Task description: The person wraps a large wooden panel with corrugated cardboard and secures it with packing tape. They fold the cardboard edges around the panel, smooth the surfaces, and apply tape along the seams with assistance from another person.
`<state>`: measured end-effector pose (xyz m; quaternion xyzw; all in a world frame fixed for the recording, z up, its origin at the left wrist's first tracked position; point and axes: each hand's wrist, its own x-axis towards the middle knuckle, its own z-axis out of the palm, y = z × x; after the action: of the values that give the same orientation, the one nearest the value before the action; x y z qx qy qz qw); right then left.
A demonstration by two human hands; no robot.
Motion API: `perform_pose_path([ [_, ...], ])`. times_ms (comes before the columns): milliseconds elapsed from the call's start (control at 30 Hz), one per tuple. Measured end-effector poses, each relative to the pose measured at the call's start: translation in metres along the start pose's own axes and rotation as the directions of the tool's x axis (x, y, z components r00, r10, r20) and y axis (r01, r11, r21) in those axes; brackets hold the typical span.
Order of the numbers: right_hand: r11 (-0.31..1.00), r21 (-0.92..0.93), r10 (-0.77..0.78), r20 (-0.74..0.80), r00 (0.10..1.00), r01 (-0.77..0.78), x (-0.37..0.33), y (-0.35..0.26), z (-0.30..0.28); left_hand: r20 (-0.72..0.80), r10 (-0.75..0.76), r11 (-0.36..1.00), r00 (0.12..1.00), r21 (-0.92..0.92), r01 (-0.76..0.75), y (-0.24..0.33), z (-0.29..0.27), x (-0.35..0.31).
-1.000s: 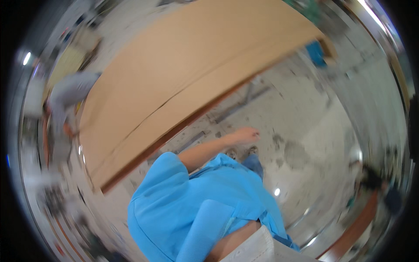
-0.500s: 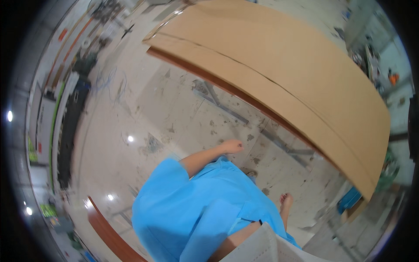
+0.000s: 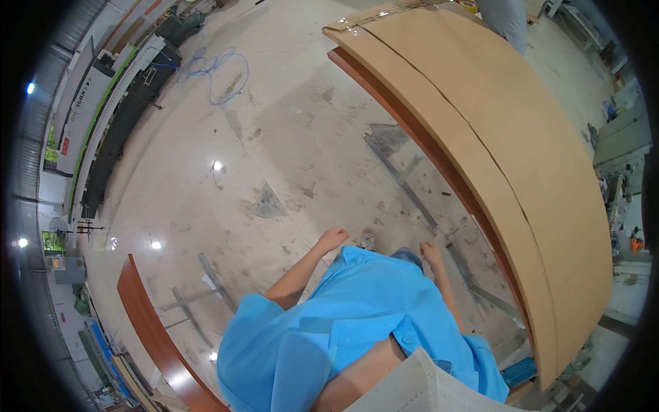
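My left hand hangs in front of my blue shirt, its fingers curled into a loose fist with nothing seen in it. On the other side, my right hand is low beside my body, fingers curled and likewise without a visible object. Nearest to the right hand is a large panel stack wrapped in brown cardboard, lying along my right, apart from the hand. A reddish-brown board shows under its near edge. Clear tape shines at its far end.
Grey metal supports stand below the stack. Another reddish-brown board lies on metal supports at left. A blue hose loops over the floor near a long machine. Someone's grey-clothed leg is beyond the stack.
My view has turned left, so the stack now lies along my right and more of the left-hand board shows. Both hands have swung: the left closer to my body, the right further forward.
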<state>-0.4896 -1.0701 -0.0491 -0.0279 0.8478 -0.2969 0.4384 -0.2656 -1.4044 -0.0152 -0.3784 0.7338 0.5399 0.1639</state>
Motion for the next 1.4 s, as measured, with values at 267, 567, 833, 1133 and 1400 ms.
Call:
perform_pose_path([
  [267, 0.903, -0.13, -0.369, 0.255, 0.894, 0.41, 0.062, -0.238, 0.042, -0.149, 0.154, 0.921, 0.977, -0.337, -0.197, 0.105, -0.16, 0.08],
  [567, 0.754, -0.285, -0.468, 0.398, 0.789, 0.591, 0.159, -0.445, 0.081, -0.126, 0.229, 0.973, 0.965, 0.046, -0.225, 0.147, -0.303, 0.229],
  [833, 0.693, -0.07, -0.663, 0.331, 0.672, 0.718, 0.216, -0.653, 0.054, -0.122, -0.164, 0.915, 0.979, -0.39, 0.105, 0.121, -0.428, 0.285],
  [1133, 0.848, -0.145, -0.487, 0.17, 0.857, 0.51, 0.282, -0.729, 0.048, -0.1, 0.18, 0.912, 0.978, -0.355, -0.205, 0.244, -0.564, 0.465],
  [1400, 0.662, 0.737, 0.033, -0.212, 0.977, 0.138, 0.32, -0.766, 0.112, 0.354, 0.277, 0.959, 0.893, -0.156, -0.235, 0.448, -0.582, 0.637],
])
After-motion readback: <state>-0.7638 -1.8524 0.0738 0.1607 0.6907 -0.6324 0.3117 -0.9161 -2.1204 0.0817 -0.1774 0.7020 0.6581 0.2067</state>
